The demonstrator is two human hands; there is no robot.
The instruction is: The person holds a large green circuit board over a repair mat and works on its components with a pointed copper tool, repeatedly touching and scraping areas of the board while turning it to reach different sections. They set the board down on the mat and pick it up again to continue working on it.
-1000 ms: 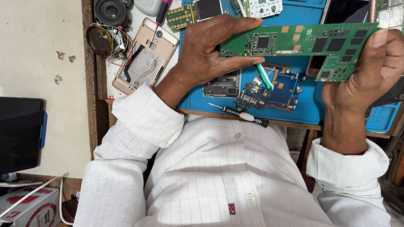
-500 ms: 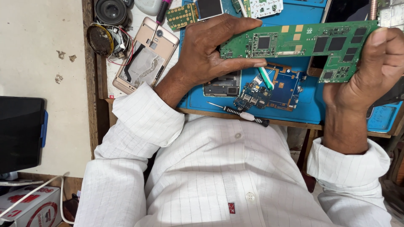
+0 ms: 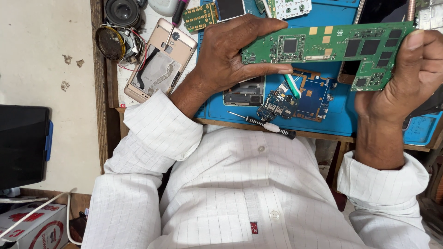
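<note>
Both hands hold one long green circuit board (image 3: 323, 48) level above the blue work mat (image 3: 337, 117), in the upper right of the frame. The left hand (image 3: 226, 57) grips the board's left end, fingers curled over its top edge and thumb pressed along the lower edge. The right hand (image 3: 406, 78) clasps the right end, thumb on the face near the far corner, fingers behind and hidden. The board's component side faces the camera, showing a square chip, gold pads and dark shielded blocks.

Below the board, on the mat, lie a blue circuit board (image 3: 300, 99) with a green-and-white tool tip (image 3: 292, 86) resting over it, and a small grey module (image 3: 244, 94) just left of it. A small screwdriver (image 3: 263, 124) lies along the mat's near edge. To the upper left on the table (image 3: 110, 120), an opened gold phone (image 3: 159, 60) rests back-up, near a round speaker (image 3: 113, 41) with red wiring. A keypad board (image 3: 198, 16) sits at the top edge.
</note>
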